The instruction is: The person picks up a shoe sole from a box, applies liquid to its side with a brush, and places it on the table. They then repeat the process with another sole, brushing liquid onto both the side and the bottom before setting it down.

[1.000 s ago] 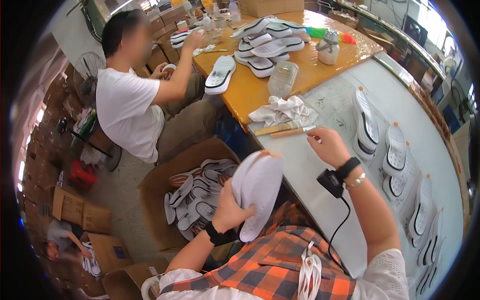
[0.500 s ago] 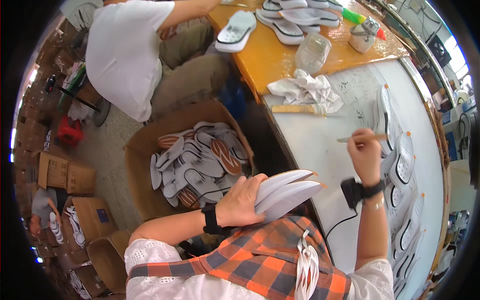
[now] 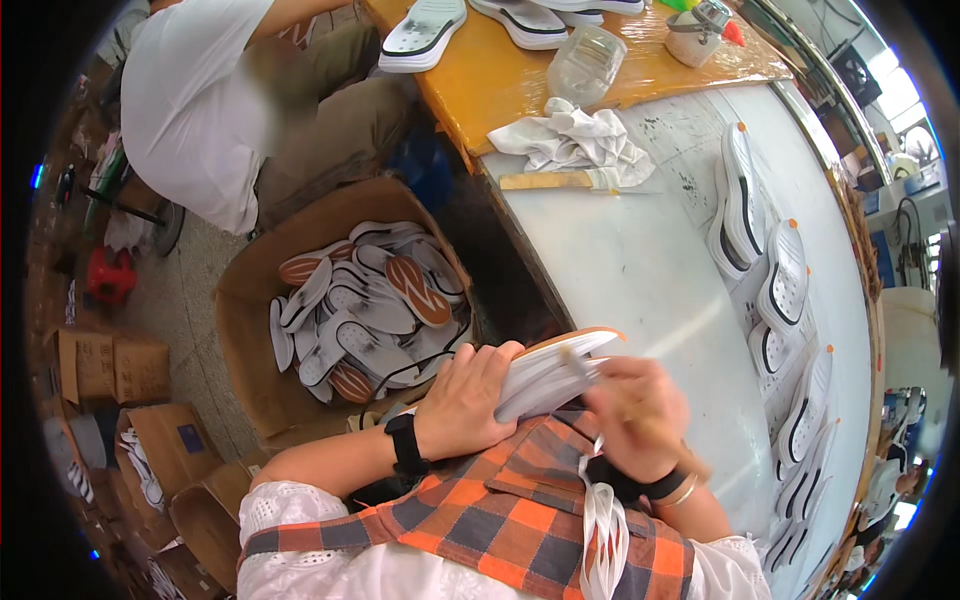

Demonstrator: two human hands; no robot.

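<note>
My left hand [image 3: 465, 395] is closed around a pair of white shoe soles [image 3: 545, 385] pressed together, an orange rim along the upper edge, held above my lap. My right hand [image 3: 640, 410], smeared by motion, is wrapped round a slim wooden-handled tool [image 3: 665, 437]. Its narrow tip lies at the side of the soles; whether it touches them I cannot tell. A black band is on each wrist. Beside my left arm stands a cardboard box [image 3: 245, 375] heaped with white soles [image 3: 375, 335], some showing brown undersides.
Rows of white soles [image 3: 785, 275] line the right side of the white table [image 3: 640, 290]. Farther off lie a crumpled white cloth [image 3: 575, 145], a second wooden-handled tool [image 3: 545, 181], a clear plastic container [image 3: 587, 65] and a small pot [image 3: 695, 40]. A person in white [image 3: 190, 120] sits at far left.
My right hand has come from over the table down to the soles, bringing the tool along. My left hand still grips the pair. The whole view has shifted slightly.
</note>
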